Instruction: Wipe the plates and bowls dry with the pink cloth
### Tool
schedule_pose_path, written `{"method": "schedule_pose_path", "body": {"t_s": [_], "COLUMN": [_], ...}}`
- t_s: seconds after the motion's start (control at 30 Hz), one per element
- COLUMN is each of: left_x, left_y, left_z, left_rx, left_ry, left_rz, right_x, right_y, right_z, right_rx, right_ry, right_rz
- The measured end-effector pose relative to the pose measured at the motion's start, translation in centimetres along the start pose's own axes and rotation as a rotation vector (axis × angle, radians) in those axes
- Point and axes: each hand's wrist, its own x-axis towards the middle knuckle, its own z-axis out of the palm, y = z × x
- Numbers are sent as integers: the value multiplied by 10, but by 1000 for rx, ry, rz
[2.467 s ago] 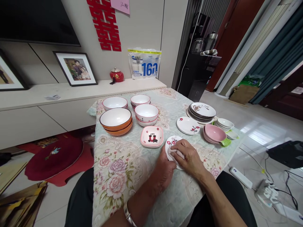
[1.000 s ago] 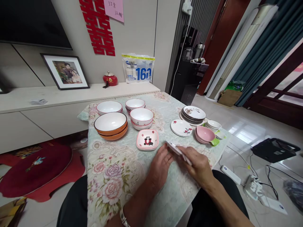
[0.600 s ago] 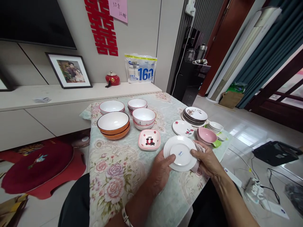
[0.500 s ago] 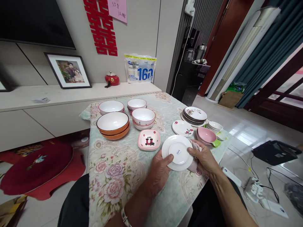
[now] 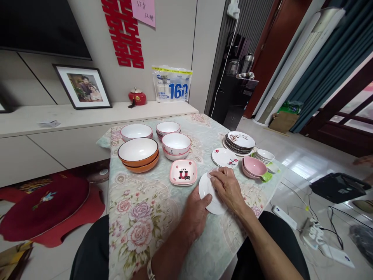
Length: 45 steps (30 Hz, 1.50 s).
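Observation:
A small white plate (image 5: pixel 205 186) is tilted over the front of the table. My left hand (image 5: pixel 196 208) is closed on its left rim, thumb on the upper face. My right hand (image 5: pixel 229 186) lies across the plate's right half, fingers bent, pressing a pale cloth (image 5: pixel 215 170) that is mostly hidden beneath them. Just beyond the plate sit a pink-rimmed square dish (image 5: pixel 183 172) with a cat design and a flowered plate (image 5: pixel 224 158). Two pink bowls (image 5: pixel 254 167), nested, stand to the right of my right hand.
Orange bowls (image 5: pixel 139 153) and pink-rimmed bowls (image 5: pixel 176 144) stand at the table's back left. A plate stack (image 5: pixel 239 142) and small white bowls (image 5: pixel 264 156) are at the right. Flowered cloth covers the table (image 5: pixel 140 217). Another person's hand (image 5: pixel 364 161) shows at the right edge.
My right hand has moved left from the plate's right rim onto its face, taking the cloth along. My left hand keeps its hold. Another person's hand has appeared at the right edge.

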Motion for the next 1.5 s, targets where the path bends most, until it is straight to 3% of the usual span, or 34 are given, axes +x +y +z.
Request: {"method": "schedule_pose_path", "body": {"t_s": [0.13,0.2,0.27,0.4,0.47,0.57,0.67,0.73,0.8,0.9,0.97,1.17,1.27,1.4,1.5], "left_x": [-2,-1,-1,2,2,1,0,1,2,2,1,-4,-4,-1,0], "left_y": [3,3,2,-1,-1,0,2,2,3,3,3,2,2,0,0], "left_z": [5,5,3,-2,-3,-1,2,2,1,-1,1,8,7,1,0], "left_rx": [24,24,16,8,11,12,7,1,-2,-6,-10,-24,-26,-34,-1], "left_ry": [-33,-39,-35,-17,-17,-33,-40,-43,-48,-21,4,49,-5,-75,-106], "left_rz": [7,11,2,-24,-27,-22,-8,-7,-28,-58,-46,-47,-87,-102,-81], "right_x": [6,9,12,16,14,10,9,11,12,9,5,5,10,12,11], "right_y": [-19,-19,-8,26,30,12,-11,-14,-5,19,32,34,20,-4,-11], "right_z": [-8,-11,-11,-5,-3,-3,-7,-8,-8,-3,1,7,5,-2,-6], "right_rx": [94,103,91,53,28,16,58,86,82,8,-37,-101,-75,27,79], "right_ry": [-205,-250,-198,-67,-37,-77,-223,-283,-253,-141,-108,-83,-122,-259,-344], "right_rz": [-222,-264,-214,65,113,-13,-215,-270,-200,72,163,221,136,-171,-283]}}
